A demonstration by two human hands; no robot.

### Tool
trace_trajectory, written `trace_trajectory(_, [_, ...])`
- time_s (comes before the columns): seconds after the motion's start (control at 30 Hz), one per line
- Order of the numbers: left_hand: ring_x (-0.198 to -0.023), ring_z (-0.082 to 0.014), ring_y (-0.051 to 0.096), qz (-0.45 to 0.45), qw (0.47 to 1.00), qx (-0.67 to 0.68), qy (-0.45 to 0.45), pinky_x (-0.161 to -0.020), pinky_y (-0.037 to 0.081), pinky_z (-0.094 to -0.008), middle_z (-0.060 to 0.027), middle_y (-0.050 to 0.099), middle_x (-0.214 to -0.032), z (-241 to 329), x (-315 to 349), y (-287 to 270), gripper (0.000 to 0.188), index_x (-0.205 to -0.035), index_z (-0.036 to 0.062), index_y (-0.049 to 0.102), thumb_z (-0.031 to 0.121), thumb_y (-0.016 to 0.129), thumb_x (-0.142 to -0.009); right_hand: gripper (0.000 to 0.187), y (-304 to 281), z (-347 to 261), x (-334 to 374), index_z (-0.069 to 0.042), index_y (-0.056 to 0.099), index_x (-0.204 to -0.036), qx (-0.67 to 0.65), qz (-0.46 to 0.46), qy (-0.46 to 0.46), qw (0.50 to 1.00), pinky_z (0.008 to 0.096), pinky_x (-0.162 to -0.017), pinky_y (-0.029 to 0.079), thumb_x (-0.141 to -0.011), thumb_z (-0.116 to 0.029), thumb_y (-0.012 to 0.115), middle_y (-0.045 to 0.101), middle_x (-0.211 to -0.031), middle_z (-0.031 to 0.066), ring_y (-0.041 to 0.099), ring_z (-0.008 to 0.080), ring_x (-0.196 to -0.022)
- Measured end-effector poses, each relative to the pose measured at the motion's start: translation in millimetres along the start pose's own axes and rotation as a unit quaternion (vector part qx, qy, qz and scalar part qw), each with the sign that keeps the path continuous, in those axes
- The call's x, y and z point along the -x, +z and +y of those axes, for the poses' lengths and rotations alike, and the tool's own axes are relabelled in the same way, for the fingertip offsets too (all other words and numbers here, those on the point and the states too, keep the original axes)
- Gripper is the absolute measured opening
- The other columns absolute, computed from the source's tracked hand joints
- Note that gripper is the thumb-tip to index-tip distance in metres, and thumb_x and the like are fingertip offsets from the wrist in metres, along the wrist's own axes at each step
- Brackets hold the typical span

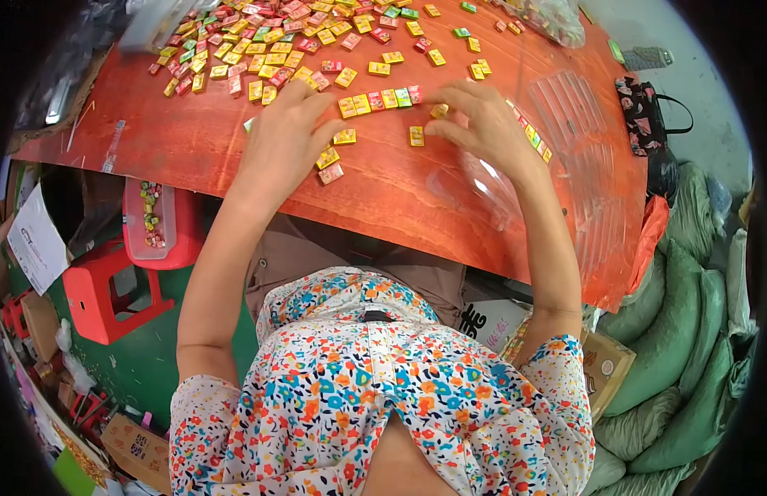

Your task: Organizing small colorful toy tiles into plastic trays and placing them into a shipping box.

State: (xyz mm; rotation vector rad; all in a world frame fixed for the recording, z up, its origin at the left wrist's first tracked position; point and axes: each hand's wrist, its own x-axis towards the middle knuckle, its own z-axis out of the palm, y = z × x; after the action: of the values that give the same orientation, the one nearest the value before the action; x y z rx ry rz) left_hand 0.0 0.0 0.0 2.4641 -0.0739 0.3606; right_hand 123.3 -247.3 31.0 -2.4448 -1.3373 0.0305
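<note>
- The view is taken from the head, aimed steeply downward.
- The floral garment (350, 372) is seen closest, short of the near edge of the surface (383, 202); the hands (288, 132) are seen beyond that edge.
- By the fisheye lens, the surface's edges are bowed.

Red stool (88, 304); green sacks (666, 310); black floral handbag (640, 126)

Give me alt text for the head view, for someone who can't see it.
A person's left hand and right hand flank a short row of small coloured boxes on a red table; many similar boxes lie scattered beyond, and clear plastic trays lie at right.
</note>
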Motion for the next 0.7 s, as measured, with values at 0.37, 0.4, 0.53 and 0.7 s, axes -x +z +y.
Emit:
trace_trajectory(0.37, [-0.086,-0.0279,0.056,0.005,0.995,-0.066,0.071,-0.075,0.048,-0.0398,-0.0087,0.054,-0.086,17.3,18.7,19.5,0.017,-0.087,0.0054,0.063,0.012,0.073,-0.076,0.025,7.8,29.7,-37.3,-0.005,0.068,-0.107,-0.038,0.053,0.071,0.995,0.0375,-0.075,0.051,-0.087,-0.02,0.065,0.068,-0.098,0.0134,0.065,0.0292,-0.086])
trace_trajectory(0.4, [-0.085,-0.0266,0.056,0.012,0.994,-0.08,0.072,-0.074,0.048,-0.0396,-0.0079,0.054,-0.086,16.2,19.9,20.5,0.02,-0.087,0.0055,0.063,0.012,0.075,-0.073,0.025,10.3,32.8,-44.6,-0.005,0.068,-0.107,-0.038,0.054,0.067,0.996,0.0375,-0.075,0.051,-0.087,-0.02,0.065,0.068,-0.098,0.0134,0.065,0.0292,-0.086])
trace_trajectory(0.53, [-0.085,-0.0261,0.055,0.028,0.991,-0.099,0.083,-0.074,0.048,-0.0396,-0.0081,0.054,-0.087,12.8,26.0,18.1,0.02,-0.086,0.005,0.063,0.01,0.075,-0.071,0.027,16.9,38.3,-72.5,-0.007,0.069,-0.108,0.005,0.051,0.073,0.996,0.0396,-0.076,0.05,-0.087,-0.023,0.064,0.069,-0.097,0.0137,0.065,0.0302,-0.087])
trace_trajectory(0.7, [-0.084,-0.0252,0.055,0.038,0.991,-0.103,0.075,-0.075,0.048,-0.0383,-0.0075,0.054,-0.085,6.6,34.4,7.8,0.014,-0.085,0.004,0.063,0.005,0.069,-0.073,0.027,22.5,26.4,-100.7,-0.009,0.07,-0.107,0.008,0.034,0.101,0.994,0.0411,-0.076,0.05,-0.088,-0.027,0.063,0.069,-0.095,0.0137,0.066,0.0306,-0.088])
